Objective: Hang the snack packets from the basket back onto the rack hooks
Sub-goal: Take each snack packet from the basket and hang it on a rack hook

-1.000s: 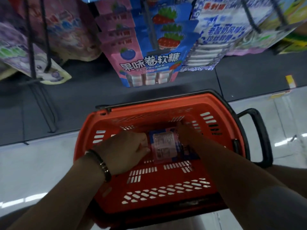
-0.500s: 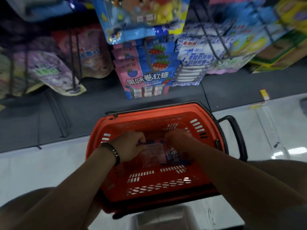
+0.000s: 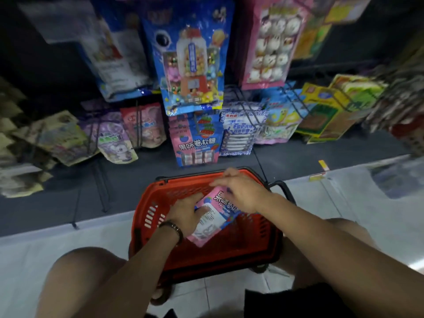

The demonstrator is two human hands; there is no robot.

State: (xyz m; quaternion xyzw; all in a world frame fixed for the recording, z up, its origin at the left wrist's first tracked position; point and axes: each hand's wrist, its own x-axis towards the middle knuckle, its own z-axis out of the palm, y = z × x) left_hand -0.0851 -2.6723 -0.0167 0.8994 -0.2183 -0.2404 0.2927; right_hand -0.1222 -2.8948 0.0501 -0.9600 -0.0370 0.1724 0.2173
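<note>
Half a second ago both my hands were low inside the basket (image 3: 146,216), pressed onto the packet (image 3: 212,220) near its bottom. Now the packet is raised, level with the basket's rim, and slanted, its pink front with white letters facing up at me and its lower corner pointing toward my left wrist. My view has also tipped upward, so more of the rack (image 3: 250,115) shows, and my 2 knees have come into view at the bottom.

My left hand (image 3: 185,213) grips the packet's left edge, fingers curled round it and the thumb lying on the printed face. A dark bracelet (image 3: 172,227) sits on that wrist. My right hand (image 3: 244,195) lies across the packet's upper end with its fingers fairly straight and spread toward the basket's far rim; the thumb is hidden, so I cannot tell whether this hand pinches the packet or only rests on it.

The basket stands on the pale floor (image 3: 68,239) just below the rack, where a row of matching pink and blue packets (image 3: 197,143) hangs straight ahead of me.
</note>
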